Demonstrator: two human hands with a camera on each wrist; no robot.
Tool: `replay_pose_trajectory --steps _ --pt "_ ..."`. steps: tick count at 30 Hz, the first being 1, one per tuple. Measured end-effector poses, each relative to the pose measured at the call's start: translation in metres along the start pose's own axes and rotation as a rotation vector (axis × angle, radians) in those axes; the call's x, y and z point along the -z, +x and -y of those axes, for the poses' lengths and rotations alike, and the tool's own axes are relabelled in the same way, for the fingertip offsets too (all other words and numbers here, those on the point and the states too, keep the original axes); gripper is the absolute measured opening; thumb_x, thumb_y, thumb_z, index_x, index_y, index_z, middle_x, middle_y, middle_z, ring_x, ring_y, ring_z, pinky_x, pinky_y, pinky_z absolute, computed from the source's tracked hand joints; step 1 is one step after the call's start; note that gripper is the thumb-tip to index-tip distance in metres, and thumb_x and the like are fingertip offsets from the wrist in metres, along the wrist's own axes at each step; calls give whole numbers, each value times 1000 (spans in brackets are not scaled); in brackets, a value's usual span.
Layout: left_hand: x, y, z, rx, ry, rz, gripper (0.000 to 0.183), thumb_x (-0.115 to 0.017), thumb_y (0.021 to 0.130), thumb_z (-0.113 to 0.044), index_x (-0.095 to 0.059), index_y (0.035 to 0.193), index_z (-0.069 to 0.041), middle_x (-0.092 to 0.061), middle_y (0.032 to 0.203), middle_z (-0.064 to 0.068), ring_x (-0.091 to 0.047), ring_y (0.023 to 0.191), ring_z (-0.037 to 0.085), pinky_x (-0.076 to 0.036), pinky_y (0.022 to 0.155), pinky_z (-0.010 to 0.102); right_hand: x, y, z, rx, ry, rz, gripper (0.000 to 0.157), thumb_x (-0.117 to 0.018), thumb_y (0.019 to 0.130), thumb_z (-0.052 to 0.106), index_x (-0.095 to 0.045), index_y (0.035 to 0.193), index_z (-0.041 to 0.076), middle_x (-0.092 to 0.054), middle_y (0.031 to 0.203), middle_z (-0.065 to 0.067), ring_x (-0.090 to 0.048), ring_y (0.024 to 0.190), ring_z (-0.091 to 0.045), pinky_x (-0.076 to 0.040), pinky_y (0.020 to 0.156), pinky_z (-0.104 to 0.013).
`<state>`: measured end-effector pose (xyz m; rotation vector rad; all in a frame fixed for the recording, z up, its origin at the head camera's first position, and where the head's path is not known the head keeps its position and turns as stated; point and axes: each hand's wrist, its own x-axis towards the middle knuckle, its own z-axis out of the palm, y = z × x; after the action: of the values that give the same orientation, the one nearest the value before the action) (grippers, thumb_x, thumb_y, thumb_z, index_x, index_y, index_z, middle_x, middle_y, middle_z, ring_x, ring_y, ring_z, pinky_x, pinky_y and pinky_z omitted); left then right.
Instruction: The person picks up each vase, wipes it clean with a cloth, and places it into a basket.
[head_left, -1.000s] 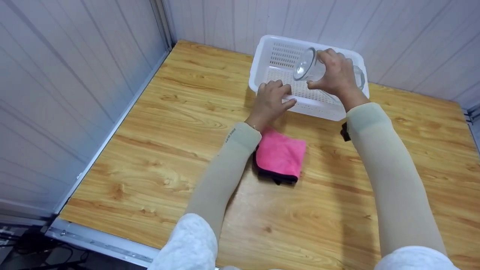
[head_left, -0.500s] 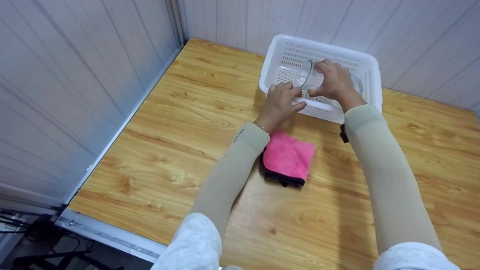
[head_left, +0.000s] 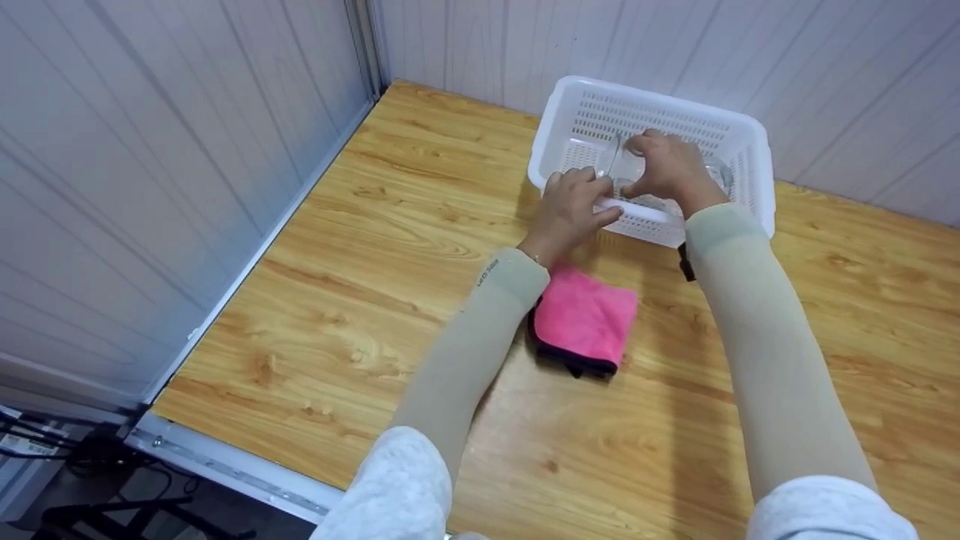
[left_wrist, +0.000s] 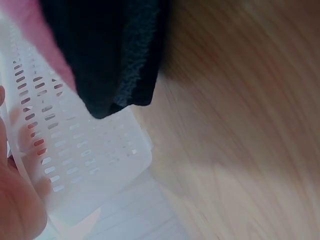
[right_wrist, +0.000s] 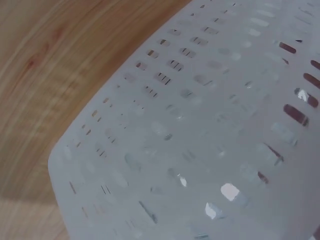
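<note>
My right hand (head_left: 667, 165) holds a clear glass cup (head_left: 612, 157) down inside a white plastic basket (head_left: 555, 135). Thumb and fingers lie around the cup's side, and its round mouth faces left. Much of the cup is hidden behind the hand. On the near rim, my left hand (head_left: 566, 206) grips the basket, its fingers over the edge and thumb outside. In the left wrist view, skin of the left hand (left_wrist: 20, 205) shows by the slotted wall. The right wrist view is filled by the basket's side (right_wrist: 150, 135), with glassy shapes faint behind the slots.
A folded pink cloth (head_left: 585, 319) with a black border lies on the wooden table (head_left: 315, 300), just in front of the basket and beside the left forearm. Pale panel walls (head_left: 480, 52) stand behind and to the left. Cables (head_left: 45, 442) show below the table's left corner.
My right hand has lowered the glass cup from above the basket's rim to inside it. The left hand stays on the near rim. The head view has shifted slightly to the left.
</note>
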<state>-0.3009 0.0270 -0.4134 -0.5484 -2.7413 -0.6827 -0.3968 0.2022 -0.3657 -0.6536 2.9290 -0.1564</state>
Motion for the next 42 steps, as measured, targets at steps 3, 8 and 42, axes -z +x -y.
replay_pose_trajectory --steps 3,8,42 --pt "0 -1 1 -2 -1 -4 30 -57 89 -51 -63 101 -23 -54 91 -6 -48 88 13 -33 82 30 -1 1 1 -1 -6 15 81 -81 74 36 -46 142 10 -48 141 -20 -46 124 -47 -30 106 -62" --pt "0 -3 2 4 15 1 30 -57 89 -50 -62 102 -24 -54 90 -6 -49 89 13 -33 83 30 -3 3 2 10 -33 27 80 -82 72 37 -49 139 10 -52 138 -19 -48 123 -45 -34 103 -61" --pt "26 0 0 -41 57 151 44 -58 86 -53 -61 119 -24 -60 112 -4 -53 109 17 -39 91 34 -5 -20 6 -36 13 7 67 -61 88 40 -40 146 15 -44 146 -19 -39 133 -44 -28 109 -62"
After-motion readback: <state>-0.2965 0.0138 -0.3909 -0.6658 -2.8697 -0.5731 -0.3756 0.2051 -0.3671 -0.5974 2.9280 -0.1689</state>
